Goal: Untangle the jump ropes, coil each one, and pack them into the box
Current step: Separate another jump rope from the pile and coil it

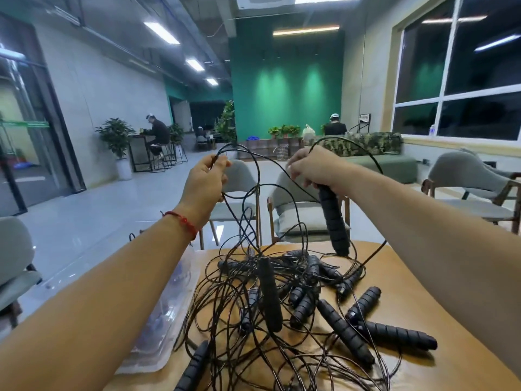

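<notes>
The tangle of jump ropes (282, 294) is heaped on the wooden table (408, 283). Which cord belongs to which handle cannot be traced, and the heap is cut off by the frame edge toward 6 o'clock. A clear plastic box (169, 300) is seen at the table's 9 o'clock side, partly covered by the left forearm. Its contents are blurred, and whether it is lidded cannot be told.

The left hand (205, 179) is raised above the heap toward 11 o'clock, palm turned inward, and a thin black cord (258, 179) is pinched between thumb and fingertips. A red string bracelet (183, 221) is worn on that wrist. The right hand (310, 167) is raised toward 1 o'clock, its fingers curled round the top of a ribbed black handle (332, 221), which hangs down with its lower end near the table's far edge. A cord appears to be nipped at that hand's fingertips too.

The heap reaches close to the rounded far edge at 12 o'clock. Bare wood is left toward 3 o'clock, beyond several loose handles (394, 334) lying at 4 o'clock. Grey chairs (298, 213) are set just behind the far edge.
</notes>
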### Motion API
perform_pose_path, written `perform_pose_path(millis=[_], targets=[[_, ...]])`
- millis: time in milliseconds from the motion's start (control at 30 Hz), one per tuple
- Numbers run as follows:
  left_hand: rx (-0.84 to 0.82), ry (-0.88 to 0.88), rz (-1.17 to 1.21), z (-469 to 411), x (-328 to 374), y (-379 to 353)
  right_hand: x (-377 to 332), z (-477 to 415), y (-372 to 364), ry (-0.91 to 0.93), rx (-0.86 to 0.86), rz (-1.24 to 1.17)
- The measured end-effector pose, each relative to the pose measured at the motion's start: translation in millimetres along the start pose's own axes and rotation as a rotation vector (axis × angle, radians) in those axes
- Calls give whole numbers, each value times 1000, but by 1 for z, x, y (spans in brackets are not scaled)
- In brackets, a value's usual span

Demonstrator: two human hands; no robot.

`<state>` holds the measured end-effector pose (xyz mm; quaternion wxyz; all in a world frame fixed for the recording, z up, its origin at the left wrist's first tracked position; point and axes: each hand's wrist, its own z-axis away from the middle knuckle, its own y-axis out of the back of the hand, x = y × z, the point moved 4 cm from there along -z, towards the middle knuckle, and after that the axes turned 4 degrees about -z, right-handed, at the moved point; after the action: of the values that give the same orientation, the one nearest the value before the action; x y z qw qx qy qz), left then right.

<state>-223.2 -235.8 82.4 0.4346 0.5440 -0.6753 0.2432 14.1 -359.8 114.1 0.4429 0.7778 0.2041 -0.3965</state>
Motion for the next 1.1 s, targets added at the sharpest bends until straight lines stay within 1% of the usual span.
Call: perform_pose_path(millis=[67,133,167,200,267,300,367,433,467,500,533,567,600,667,700,733,800,900,967,1000,1033,1067,1100], targets=[[4,-25,-2,-1,1,5,12,-4,1,-13,70,64],[0,-44,-3,0,2,7,20,-6,5,17,152,222],[-5,-48,3,1,2,7,23,-7,7,30,157,260],[-13,-50,11,1,2,7,27,-7,5,27,115,230],[-28,-46,19,1,0,8,30,-6,-7,-17,-78,26],[-36,-45,16,-1,-1,9,27,-4,-10,-47,-138,-80],[-37,-30,-44,-5,-4,10,15,-6,-9,-69,-118,-275],[-55,43,-151,-8,-8,13,-9,-10,-4,-79,-96,-581],[-106,107,-199,-7,-10,12,-24,-10,-2,-77,-109,-712],[-172,166,-243,-6,-12,11,-38,-11,0,-60,-114,-794],[-225,197,-274,-5,-14,8,-51,-11,2,-28,-110,-807],[-237,195,-288,-4,-12,6,-63,-9,4,9,-98,-767],[-204,162,-267,-2,-7,5,-73,-6,7,52,-82,-697],[-83,49,-170,1,10,3,-92,1,9,127,-72,-556],[-54,-24,-137,2,20,-1,-99,4,10,161,-74,-509],[-66,-92,-113,3,31,-6,-108,7,10,192,-72,-482],[-158,-155,-95,5,46,-23,-121,11,12,246,-58,-509],[-272,-70,-201,5,46,-37,-134,15,24,371,-11,-631],[-445,-13,-305,13,34,-41,-137,18,37,459,48,-702],[-538,-4,-364,19,27,-42,-137,20,44,485,79,-718],[-596,-8,-412,24,23,-43,-135,20,49,491,105,-717],[-590,-27,-431,28,21,-43,-132,18,53,475,120,-695],[-525,-47,-413,27,22,-42,-128,15,55,433,126,-653]])
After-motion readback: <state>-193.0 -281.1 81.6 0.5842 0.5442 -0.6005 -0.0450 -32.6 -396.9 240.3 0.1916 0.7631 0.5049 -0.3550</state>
